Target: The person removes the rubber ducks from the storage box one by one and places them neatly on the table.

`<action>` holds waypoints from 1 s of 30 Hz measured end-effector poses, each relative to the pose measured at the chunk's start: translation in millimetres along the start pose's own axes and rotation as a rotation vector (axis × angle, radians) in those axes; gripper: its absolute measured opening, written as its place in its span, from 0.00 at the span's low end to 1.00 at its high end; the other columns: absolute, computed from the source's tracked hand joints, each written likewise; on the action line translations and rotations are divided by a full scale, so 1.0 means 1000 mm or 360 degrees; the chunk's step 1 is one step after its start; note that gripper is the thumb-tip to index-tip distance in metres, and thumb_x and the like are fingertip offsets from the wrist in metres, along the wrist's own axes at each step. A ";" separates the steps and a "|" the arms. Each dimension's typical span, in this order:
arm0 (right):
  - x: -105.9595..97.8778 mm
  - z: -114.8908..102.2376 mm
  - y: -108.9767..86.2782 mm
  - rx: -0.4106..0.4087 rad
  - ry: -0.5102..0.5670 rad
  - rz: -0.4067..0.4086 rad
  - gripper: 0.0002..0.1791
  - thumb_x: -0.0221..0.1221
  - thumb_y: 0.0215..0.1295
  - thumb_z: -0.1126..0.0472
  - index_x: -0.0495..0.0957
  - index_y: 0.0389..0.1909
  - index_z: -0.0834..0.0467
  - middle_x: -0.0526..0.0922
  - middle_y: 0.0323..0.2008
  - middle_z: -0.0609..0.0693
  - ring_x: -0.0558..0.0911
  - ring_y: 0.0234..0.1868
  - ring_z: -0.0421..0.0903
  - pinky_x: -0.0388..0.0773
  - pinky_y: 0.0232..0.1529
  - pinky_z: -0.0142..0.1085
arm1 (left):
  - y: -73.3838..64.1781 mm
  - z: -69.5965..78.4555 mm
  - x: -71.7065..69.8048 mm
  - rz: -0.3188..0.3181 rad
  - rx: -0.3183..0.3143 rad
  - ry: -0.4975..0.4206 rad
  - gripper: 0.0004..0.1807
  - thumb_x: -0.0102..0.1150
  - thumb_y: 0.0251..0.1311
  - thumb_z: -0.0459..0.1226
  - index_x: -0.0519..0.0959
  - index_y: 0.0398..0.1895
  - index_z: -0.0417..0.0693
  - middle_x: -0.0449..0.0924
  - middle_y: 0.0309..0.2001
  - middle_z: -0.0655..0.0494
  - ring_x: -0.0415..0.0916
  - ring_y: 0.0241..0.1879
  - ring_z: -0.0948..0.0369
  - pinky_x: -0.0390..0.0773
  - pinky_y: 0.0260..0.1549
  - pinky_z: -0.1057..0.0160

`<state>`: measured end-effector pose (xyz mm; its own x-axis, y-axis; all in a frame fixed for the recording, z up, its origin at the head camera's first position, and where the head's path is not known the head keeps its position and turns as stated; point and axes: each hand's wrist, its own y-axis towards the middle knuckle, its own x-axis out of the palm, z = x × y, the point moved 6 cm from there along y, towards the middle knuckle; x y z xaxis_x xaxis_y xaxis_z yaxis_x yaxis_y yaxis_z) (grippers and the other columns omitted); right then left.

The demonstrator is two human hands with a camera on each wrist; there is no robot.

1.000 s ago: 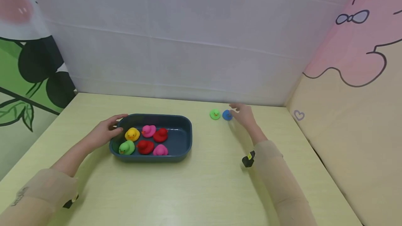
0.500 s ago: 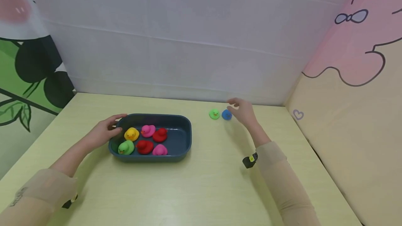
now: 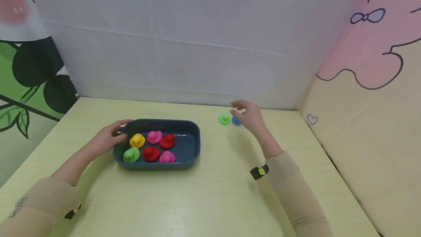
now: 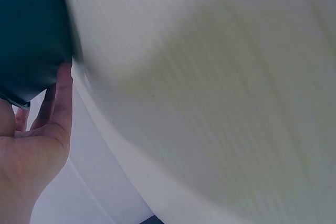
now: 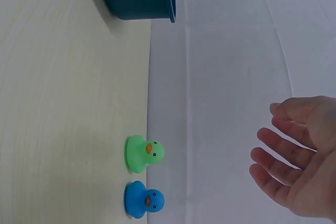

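Note:
My left hand [image 3: 106,141] pinches the left end of a dark blue plastic bin [image 3: 192,165], thumb over the rim and fingers along the outer wall. Inside the bin sit several rubber ducks: a yellow duck [image 3: 137,140], a green duck [image 3: 132,154], two pink and two red. My right hand [image 3: 250,117] hovers above the table with loosely bent fingers and nothing in it. Below it are a blue rubber duck [image 5: 144,200] and, just left, a light green rubber duck [image 5: 143,154]. In the head view the hand partly covers the blue duck.
A pale wooden table [image 3: 210,200] carries everything. White cloth [image 3: 197,54] hangs along its back edge. Printed panels stand at both sides, with a pink animal [image 3: 365,46] on the right one.
My right hand has risen slightly and shifted left, from beside the blue duck to partly over it in view. The left hand keeps its hold on the bin, which stays put.

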<state>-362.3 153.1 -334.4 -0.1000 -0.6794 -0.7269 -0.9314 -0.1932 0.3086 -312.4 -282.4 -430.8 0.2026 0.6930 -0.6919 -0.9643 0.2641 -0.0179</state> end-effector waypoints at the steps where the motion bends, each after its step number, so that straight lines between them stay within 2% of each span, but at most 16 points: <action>1: 0.000 -0.003 -0.001 -0.0018 0.0004 0.0004 0.16 0.61 0.62 0.59 0.79 0.51 0.58 0.83 0.48 0.52 0.78 0.49 0.50 0.78 0.47 0.42 | 0.000 0.000 0.000 0.0000 -0.0003 -0.0001 0.31 0.47 0.68 0.37 0.53 0.72 0.44 0.58 0.64 0.26 0.67 0.57 0.33 0.72 0.52 0.41; 8: 0.004 -0.025 -0.009 -0.0143 0.0085 0.0033 0.16 0.62 0.60 0.61 0.80 0.49 0.59 0.83 0.47 0.53 0.79 0.48 0.55 0.78 0.46 0.44 | -0.002 0.000 -0.002 0.0004 -0.0015 -0.0002 0.31 0.47 0.68 0.36 0.54 0.72 0.45 0.58 0.64 0.26 0.67 0.57 0.33 0.71 0.52 0.41; 17: 0.012 -0.053 -0.021 -0.0284 0.0116 0.0092 0.17 0.63 0.59 0.61 0.79 0.50 0.59 0.83 0.45 0.52 0.80 0.45 0.50 0.78 0.46 0.45 | -0.002 0.003 -0.002 0.0004 -0.0013 0.0010 0.31 0.46 0.68 0.36 0.53 0.72 0.45 0.57 0.65 0.26 0.66 0.57 0.33 0.71 0.52 0.41; 22: 0.018 -0.068 -0.030 -0.0377 0.0149 0.0134 0.17 0.64 0.58 0.61 0.79 0.50 0.59 0.83 0.44 0.52 0.80 0.45 0.49 0.78 0.47 0.41 | -0.003 0.005 -0.002 0.0006 -0.0008 0.0014 0.31 0.46 0.68 0.37 0.53 0.72 0.44 0.56 0.65 0.27 0.65 0.58 0.32 0.71 0.52 0.40; 30: 0.032 -0.085 -0.041 -0.0566 0.0177 0.0165 0.17 0.65 0.56 0.61 0.80 0.49 0.56 0.84 0.43 0.49 0.79 0.44 0.44 0.76 0.49 0.36 | -0.002 0.005 -0.001 0.0006 0.0004 0.0012 0.30 0.46 0.68 0.37 0.54 0.72 0.44 0.58 0.64 0.26 0.67 0.57 0.33 0.72 0.52 0.41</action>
<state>-298.2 79.2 -318.4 -0.1303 -0.7772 -0.6157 -0.7370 -0.3395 0.5845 -309.4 -280.4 -426.7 0.1978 0.6887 -0.6976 -0.9646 0.2633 -0.0135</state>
